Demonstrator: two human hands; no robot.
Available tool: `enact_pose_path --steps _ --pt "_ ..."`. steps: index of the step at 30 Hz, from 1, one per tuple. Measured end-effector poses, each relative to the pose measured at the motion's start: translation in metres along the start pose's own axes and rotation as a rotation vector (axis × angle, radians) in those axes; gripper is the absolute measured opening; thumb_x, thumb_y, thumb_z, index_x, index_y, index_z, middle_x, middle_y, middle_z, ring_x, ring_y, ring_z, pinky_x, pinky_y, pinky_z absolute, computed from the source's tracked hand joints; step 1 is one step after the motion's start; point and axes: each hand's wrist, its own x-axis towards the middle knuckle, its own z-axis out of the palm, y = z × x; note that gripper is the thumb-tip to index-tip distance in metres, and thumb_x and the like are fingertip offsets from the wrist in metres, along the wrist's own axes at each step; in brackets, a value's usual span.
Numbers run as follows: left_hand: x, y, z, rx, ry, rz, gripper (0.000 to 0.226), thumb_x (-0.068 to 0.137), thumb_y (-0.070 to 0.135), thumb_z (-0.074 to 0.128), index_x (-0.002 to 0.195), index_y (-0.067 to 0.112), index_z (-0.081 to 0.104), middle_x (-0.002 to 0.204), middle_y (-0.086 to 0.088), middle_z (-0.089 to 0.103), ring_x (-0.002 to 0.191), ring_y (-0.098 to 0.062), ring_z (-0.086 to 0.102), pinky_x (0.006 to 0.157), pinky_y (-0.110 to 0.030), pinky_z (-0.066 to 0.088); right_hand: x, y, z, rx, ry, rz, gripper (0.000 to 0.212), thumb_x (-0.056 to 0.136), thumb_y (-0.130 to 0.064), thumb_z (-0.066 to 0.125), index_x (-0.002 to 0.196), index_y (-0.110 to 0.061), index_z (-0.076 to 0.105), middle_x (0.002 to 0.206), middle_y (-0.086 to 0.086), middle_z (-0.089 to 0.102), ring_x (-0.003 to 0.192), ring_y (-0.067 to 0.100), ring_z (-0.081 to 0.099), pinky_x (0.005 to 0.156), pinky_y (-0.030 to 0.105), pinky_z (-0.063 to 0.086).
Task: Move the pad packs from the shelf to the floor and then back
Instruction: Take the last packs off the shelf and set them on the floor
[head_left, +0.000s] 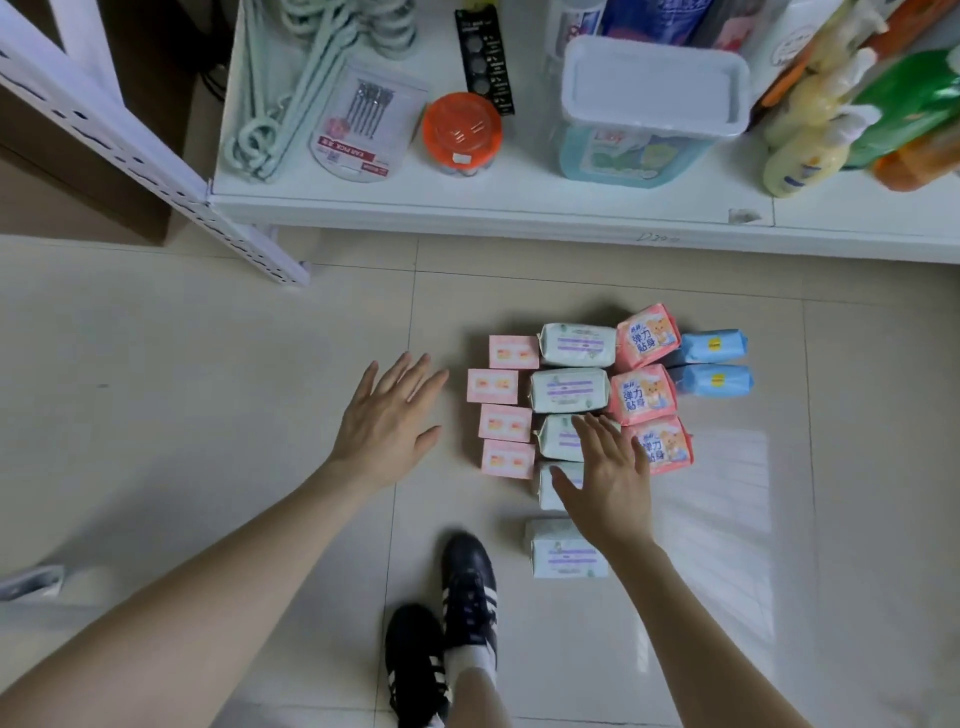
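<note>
Pad packs lie in rows on the tiled floor (260, 364) in front of the white shelf (467, 208). There are several small pink boxes (498, 387), several pale green packs (569, 389), three coral packs with a bear print (644, 395) and two blue packs (714, 380). One pale green pack (563, 556) lies apart, nearer my feet. My left hand (387, 421) hovers open over bare floor, left of the pink boxes. My right hand (608, 478) is open, fingers spread, above the lower green packs and partly hides two of them.
The shelf holds mint hangers (291, 88), an ear-pick card (358, 124), an orange-lidded jar (461, 132), a white-lidded tub (649, 104) and bottles (810, 130) at the right. A perforated white upright (145, 156) leans at the left. My black shoes (457, 623) stand below the packs.
</note>
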Motion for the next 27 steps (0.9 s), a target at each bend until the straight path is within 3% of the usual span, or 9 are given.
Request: enact_pose_path --steps 9,14,19,23,27 --pt "0.072 -0.037 0.052 -0.035 0.054 0.061 0.068 0.093 0.049 0.052 0.151 0.022 0.030 0.159 -0.002 0.027 0.149 -0.021 0.019 0.120 -0.045 0.013 0.064 -0.013 0.081 0.069 0.046 0.007 0.071 0.078 -0.035 0.076 0.138 -0.008 0.050 0.140 0.010 0.054 0.135 0.029 0.044 0.113 0.051 0.029" --pt "0.132 -0.052 0.108 -0.037 0.036 0.125 0.074 0.091 0.055 0.052 0.152 0.025 0.023 0.161 0.002 0.022 0.149 -0.017 0.014 0.121 -0.042 0.009 0.100 -0.001 0.147 0.094 0.151 0.009 0.073 0.069 -0.033 0.083 0.132 -0.006 0.056 0.131 0.013 0.060 0.126 0.034 0.053 0.106 0.054 0.036" --pt "0.183 -0.059 0.156 -0.090 -0.001 0.210 0.076 0.091 0.057 0.051 0.153 0.025 0.022 0.160 0.003 0.024 0.149 -0.017 0.015 0.121 -0.042 0.009 0.120 0.012 0.201 0.107 0.218 0.001 0.076 0.068 -0.038 0.080 0.134 -0.010 0.054 0.136 0.006 0.058 0.128 0.029 0.051 0.108 0.048 0.033" --pt "0.212 -0.058 0.178 -0.122 0.003 0.274 0.077 0.090 0.054 0.056 0.152 0.022 0.025 0.159 0.000 0.028 0.148 -0.020 0.020 0.119 -0.039 0.017 0.130 0.015 0.227 0.103 0.310 -0.041 0.075 0.067 -0.039 0.081 0.131 -0.008 0.057 0.134 0.007 0.059 0.126 0.029 0.053 0.106 0.051 0.039" --pt "0.233 -0.058 0.190 -0.162 0.014 0.337 0.078 0.089 0.054 0.059 0.152 0.020 0.027 0.157 -0.002 0.033 0.147 -0.023 0.024 0.117 -0.034 0.020 0.139 0.016 0.241 0.052 0.377 -0.077 0.074 0.068 -0.043 0.078 0.130 -0.008 0.057 0.135 0.005 0.057 0.130 0.028 0.049 0.111 0.050 0.031"
